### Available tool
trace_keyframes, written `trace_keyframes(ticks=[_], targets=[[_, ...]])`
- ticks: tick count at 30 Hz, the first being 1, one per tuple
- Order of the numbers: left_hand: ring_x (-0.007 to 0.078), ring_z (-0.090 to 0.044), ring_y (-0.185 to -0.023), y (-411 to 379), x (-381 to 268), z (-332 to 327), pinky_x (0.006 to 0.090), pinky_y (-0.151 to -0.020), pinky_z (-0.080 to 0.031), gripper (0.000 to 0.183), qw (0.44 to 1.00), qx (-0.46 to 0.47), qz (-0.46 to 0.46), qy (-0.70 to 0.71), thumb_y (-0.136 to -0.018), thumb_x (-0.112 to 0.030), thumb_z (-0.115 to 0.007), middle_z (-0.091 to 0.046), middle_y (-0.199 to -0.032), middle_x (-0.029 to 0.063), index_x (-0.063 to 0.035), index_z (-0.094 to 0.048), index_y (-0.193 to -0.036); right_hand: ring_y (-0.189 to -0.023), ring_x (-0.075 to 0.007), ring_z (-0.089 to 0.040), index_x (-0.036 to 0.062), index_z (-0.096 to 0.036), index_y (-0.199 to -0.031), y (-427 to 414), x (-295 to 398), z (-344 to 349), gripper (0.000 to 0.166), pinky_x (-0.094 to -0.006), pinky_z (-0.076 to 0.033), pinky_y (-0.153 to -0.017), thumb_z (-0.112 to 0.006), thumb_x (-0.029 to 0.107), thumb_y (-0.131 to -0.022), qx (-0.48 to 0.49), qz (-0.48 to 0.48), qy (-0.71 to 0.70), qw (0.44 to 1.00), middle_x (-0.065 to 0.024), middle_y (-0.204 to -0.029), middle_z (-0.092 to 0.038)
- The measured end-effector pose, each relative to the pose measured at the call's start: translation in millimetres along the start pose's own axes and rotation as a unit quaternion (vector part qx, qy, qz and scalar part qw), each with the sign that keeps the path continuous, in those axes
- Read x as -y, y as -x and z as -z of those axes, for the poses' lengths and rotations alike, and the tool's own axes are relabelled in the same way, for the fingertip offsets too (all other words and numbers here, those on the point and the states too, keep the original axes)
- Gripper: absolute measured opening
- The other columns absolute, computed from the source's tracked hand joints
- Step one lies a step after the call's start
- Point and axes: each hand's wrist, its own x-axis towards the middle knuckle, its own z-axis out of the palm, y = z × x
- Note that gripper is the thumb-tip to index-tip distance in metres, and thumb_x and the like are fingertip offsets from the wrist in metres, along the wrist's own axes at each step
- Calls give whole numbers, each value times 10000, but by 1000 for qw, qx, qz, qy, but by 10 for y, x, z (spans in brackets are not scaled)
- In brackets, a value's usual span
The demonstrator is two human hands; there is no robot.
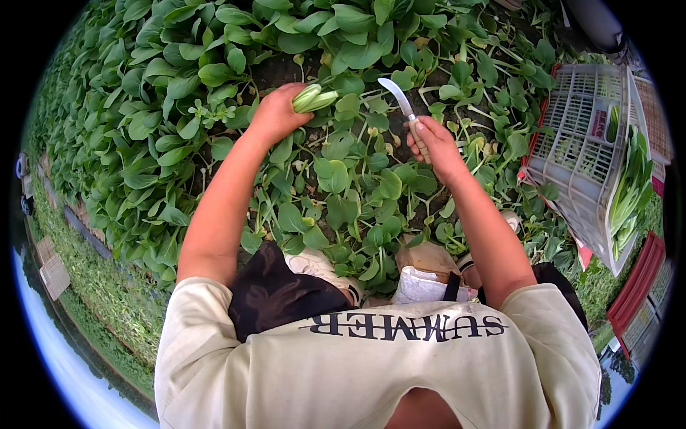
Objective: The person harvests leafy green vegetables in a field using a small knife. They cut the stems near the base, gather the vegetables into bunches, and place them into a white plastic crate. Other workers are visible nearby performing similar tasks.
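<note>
My left hand [280,113] is closed around a cut head of leafy greens [316,100], like bok choy. Its pale stem ends point right, and the rest of it is hidden by the hand. In my right hand [437,142] is a harvesting knife with a curved blade [395,92] and a wooden handle [419,140]. The blade points up and to the left, apart from the greens in the other hand. Under both hands lie loose leaves and trimmed stalks [343,179] over dark soil.
Dense rows of standing greens [144,112] fill the left and far side. On the right a white plastic crate [576,128] holds cut greens [629,187]. Beyond it lies a red crate [635,289]. A small box [426,256] sits between my shoes [321,271].
</note>
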Motion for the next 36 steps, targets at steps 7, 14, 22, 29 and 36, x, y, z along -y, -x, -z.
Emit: trace_keyframes(ticks=[7,14,22,29,36], targets=[[327,-601,-1145,34,-34,-40,383,-997,-475,573,1000,-14,-22,2,-707,-163,-788,-607,-1292,120,-69,-614,-1244,-832,-399,-637,3,-575,-1069,-775,-127,-232,289,-489,-482,-755,-476,264,-992,-106,82,291,947,-211,-852,-668],[304,-613,-1109,82,-9,-171,393,-937,-508,498,997,-56,-55,-5,-691,-161,-785,-627,-1255,81,-111,-648,-1167,-800,-398,-639,10,-554,-1083,-904,-83,-329,297,-498,-501,-723,-464,281,-1001,-156,139,450,868,-212,-890,-668],[303,-600,-1155,378,-199,161,381,-984,-490,527,995,-67,-62,48,-691,-109,-788,-616,-1280,102,-109,-647,-1199,-613,-113,-518,85,-608,-1037,113,343,141,269,-275,-448,-543,-530,337,-986,291,-231,306,876,0,-763,-596],[157,-630,-1026,819,-736,681,381,-1118,-332,520,967,5,-60,247,-691,-42,-773,-711,-909,25,-75,-661,-1198,-577,-70,-474,94,-567,-977,268,238,95,196,-234,-370,-496,-681,243,-919,56,26,22,998,25,-736,-564],[111,-659,-833,1069,-916,691,335,-1029,-417,617,876,84,-70,470,-689,7,-787,-700,-986,50,26,-576,-1268,-787,-92,-555,85,-559,-1180,316,506,-724,322,-224,-473,-623,-700,197,-913,106,5,-335,936,-64,-1062,-616]])
